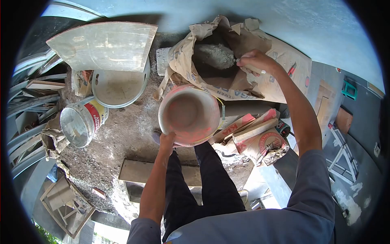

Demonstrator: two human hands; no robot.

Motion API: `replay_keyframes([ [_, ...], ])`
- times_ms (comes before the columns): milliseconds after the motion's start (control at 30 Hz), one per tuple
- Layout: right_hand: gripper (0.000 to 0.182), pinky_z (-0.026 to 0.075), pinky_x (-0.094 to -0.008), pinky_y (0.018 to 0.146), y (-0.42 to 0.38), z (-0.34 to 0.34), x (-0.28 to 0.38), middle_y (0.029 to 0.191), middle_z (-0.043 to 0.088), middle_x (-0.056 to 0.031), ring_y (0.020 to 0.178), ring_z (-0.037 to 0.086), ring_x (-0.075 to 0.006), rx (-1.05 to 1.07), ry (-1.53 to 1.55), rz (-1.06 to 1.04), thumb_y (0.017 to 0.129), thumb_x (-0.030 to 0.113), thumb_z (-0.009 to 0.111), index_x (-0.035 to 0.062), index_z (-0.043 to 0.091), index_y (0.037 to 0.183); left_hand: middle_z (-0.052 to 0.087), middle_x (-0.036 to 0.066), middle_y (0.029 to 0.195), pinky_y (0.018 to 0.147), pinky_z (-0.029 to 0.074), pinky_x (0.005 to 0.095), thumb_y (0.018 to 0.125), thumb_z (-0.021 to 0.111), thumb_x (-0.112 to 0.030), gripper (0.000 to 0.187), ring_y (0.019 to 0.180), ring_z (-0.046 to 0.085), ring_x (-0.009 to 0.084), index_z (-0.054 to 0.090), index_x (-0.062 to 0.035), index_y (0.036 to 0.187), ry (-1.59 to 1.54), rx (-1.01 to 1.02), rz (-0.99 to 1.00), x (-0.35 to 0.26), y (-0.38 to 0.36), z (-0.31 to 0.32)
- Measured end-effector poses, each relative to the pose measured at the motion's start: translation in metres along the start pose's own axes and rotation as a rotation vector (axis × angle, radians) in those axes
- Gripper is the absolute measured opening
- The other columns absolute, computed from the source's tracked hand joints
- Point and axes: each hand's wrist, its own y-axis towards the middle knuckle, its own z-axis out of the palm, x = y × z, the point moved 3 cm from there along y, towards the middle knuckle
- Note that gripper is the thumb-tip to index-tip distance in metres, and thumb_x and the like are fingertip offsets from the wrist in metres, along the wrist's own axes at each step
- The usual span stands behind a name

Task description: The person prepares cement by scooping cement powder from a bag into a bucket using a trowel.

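Note:
My left hand (166,142) grips the near rim of a round bucket (162,116), whose inside is coated in grey dust with reddish marks. My right hand (256,63) is closed round the handle of a trowel (263,72) reaching into the torn mouth of a paper cement bag (191,75). Grey cement powder (217,56) is heaped at the trowel's end and hides its blade. The bag stands just beyond the bucket, its paper edges ragged and folded outward. What lies in the bucket's bottom is hard to make out.
To the left are a white paint pail (77,126), a larger tub (120,87) and a curved board (105,44) over it. Folded paper sacks (256,138) lie right of my legs. A wooden plank (142,171) is near my feet. Metal strips (28,110) line the far left.

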Motion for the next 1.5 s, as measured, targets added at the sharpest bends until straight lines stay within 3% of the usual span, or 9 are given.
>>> replay_keyframes([
  [200,0.027,0.039,-0.0288,0.044,-0.057,0.003,0.014,0.063,0.059,-0.0049,0.045,0.051,-0.0123,-0.16,-0.016,-0.127,0.088,0.027,0.068,0.0013,0.067,0.081,0.06,0.028,0.115,0.069,0.066,0.0518,0.083,0.055,-0.009,0.051,0.091,0.07,0.0422,0.046,0.0145,0.128,0.004,0.038,-0.011,-0.018,-0.016,0.004],
  [567,0.028,0.04,-0.03,0.043,-0.199,0.08,0.073,0.06,0.057,-0.0059,0.045,0.052,-0.0131,-0.119,0.126,0.055,0.087,0.026,0.069,0.0023,0.061,0.074,0.061,0.029,0.108,0.066,0.065,0.0542,0.083,0.056,-0.007,0.048,0.09,0.071,0.0434,0.046,0.0185,0.122,-0.018,0.01,0.01,-0.038,-0.046,-0.002],
  [867,0.024,0.038,-0.0291,0.042,-0.141,0.21,0.013,0.059,0.056,-0.0053,0.045,0.051,-0.0118,0.156,0.168,0.153,0.09,0.02,0.068,-0.0025,0.067,0.083,0.063,0.027,0.108,0.064,0.065,0.0528,0.084,0.059,-0.008,0.048,0.084,0.072,0.0425,0.047,0.0153,0.124,-0.047,0.033,0.014,-0.041,-0.048,-0.01],
  [967,0.033,0.042,-0.0312,0.044,-0.083,0.251,-0.028,0.061,0.061,-0.0087,0.044,0.055,-0.0151,0.178,-0.003,0.03,0.087,0.031,0.068,-0.0005,0.066,0.075,0.063,0.026,0.107,0.063,0.065,0.0529,0.085,0.058,-0.007,0.045,0.086,0.071,0.041,0.048,0.0136,0.124,-0.011,-0.001,0.014,-0.04,-0.043,-0.013],
  [1067,0.037,0.053,-0.0389,0.055,-0.033,0.289,-0.061,0.07,0.067,-0.0163,0.055,0.066,-0.0261,0.075,-0.23,0.047,0.083,0.036,0.065,-0.0008,0.069,0.078,0.062,0.025,0.104,0.061,0.065,0.0527,0.085,0.058,-0.006,0.044,0.088,0.071,0.0392,0.048,0.0126,0.123,0.048,-0.066,0.035,-0.024,-0.017,-0.021],
  [1200,0.03,0.057,-0.0477,0.078,-0.018,0.327,-0.068,0.087,0.071,-0.0215,0.087,0.071,-0.038,-0.239,-0.678,-0.15,0.082,0.03,0.06,0.0028,0.073,0.081,0.061,0.022,0.101,0.059,0.065,0.0528,0.084,0.059,-0.006,0.04,0.084,0.069,0.0365,0.051,0.0125,0.119,-0.02,-0.077,0.063,-0.021,-0.004,-0.014],
  [1300,0.026,0.057,-0.0469,0.074,-0.016,0.34,-0.073,0.088,0.071,-0.0201,0.082,0.071,-0.0371,-0.251,-0.806,-0.204,0.082,0.024,0.062,0.0013,0.072,0.089,0.061,0.022,0.1,0.059,0.064,0.0523,0.082,0.06,-0.005,0.038,0.081,0.068,0.0355,0.053,0.0127,0.115,0.0,-0.104,0.054,-0.023,-0.003,-0.012],
  [1367,0.023,0.056,-0.0442,0.068,-0.022,0.344,-0.076,0.085,0.07,-0.017,0.078,0.07,-0.0334,-0.41,-0.953,-0.356,0.081,0.02,0.063,0.001,0.069,0.092,0.061,0.021,0.101,0.06,0.065,0.052,0.081,0.059,-0.004,0.037,0.08,0.068,0.0348,0.054,0.0129,0.114,0.006,-0.105,0.051,-0.024,0.0,-0.014],
  [1500,0.022,0.05,-0.0415,0.059,-0.031,0.345,-0.08,0.077,0.06,-0.0082,0.073,0.064,-0.0264,-0.545,-1.161,-0.562,0.084,0.021,0.063,0.0051,0.061,0.099,0.061,0.026,0.103,0.061,0.065,0.0558,0.081,0.058,-0.006,0.043,0.086,0.07,0.0409,0.052,0.0111,0.12,0.004,-0.058,0.096,-0.021,0.008,-0.016],
])
